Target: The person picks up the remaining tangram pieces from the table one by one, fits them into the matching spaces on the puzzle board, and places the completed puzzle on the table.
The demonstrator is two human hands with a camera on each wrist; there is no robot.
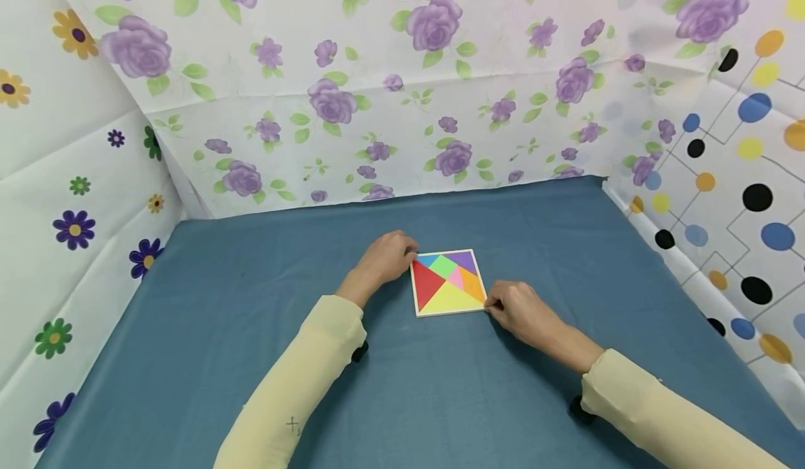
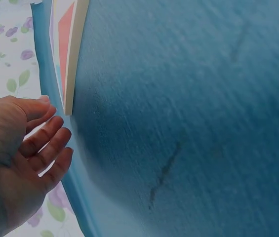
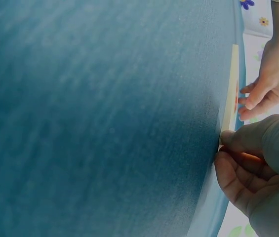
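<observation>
A square tangram puzzle lies on the blue cloth, its colored pieces fitted inside a pale frame. Beside its upper left corner is my left hand. In the left wrist view that hand has loosely bent, spread fingers, with the fingertips close to the corner of the tangram puzzle and not gripping it. My right hand is at the lower right corner. The right wrist view shows this hand pinching the corner of the puzzle's frame between thumb and index finger.
Blue cloth covers the table. Behind it hangs a white sheet with purple roses. Flower-patterned fabric borders the left side, and fabric with colored dots the right.
</observation>
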